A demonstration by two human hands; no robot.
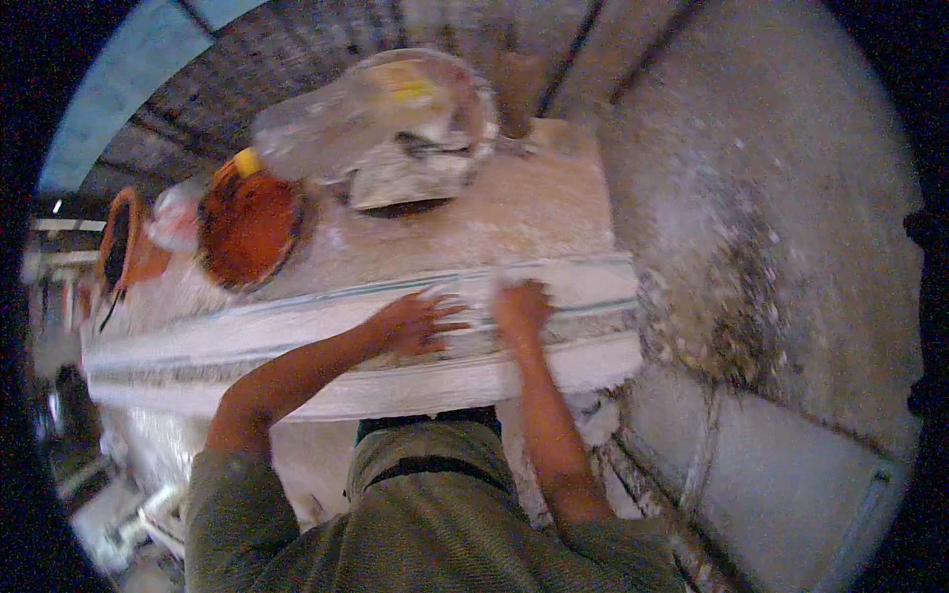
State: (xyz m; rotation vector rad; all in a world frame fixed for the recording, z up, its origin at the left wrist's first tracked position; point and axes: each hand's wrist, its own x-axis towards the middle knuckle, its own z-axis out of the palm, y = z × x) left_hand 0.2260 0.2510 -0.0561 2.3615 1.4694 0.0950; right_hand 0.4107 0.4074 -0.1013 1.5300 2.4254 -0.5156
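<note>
A long whitish cloth (247, 314) with green stripes lies across the near part of a pale, dusty table. My left hand (415, 324) is over the middle of this cloth, its fingers stretched out and apart. Close to its right, my right hand (524, 311) is curled in at the fingers above the cloth. Whatever those fingers hold, if anything, is hidden and smeared by motion. Between the two hands shows a blurred whitish patch that I cannot make out.
Behind the cloth on the table (554, 212) stand an orange-brown round container (249, 229) and a heap of clear plastic bags (326, 128). A folded greyish sack (410, 178) lies beside them. Another orange container (121, 242) is at far left. A stained wall (791, 198) borders the right.
</note>
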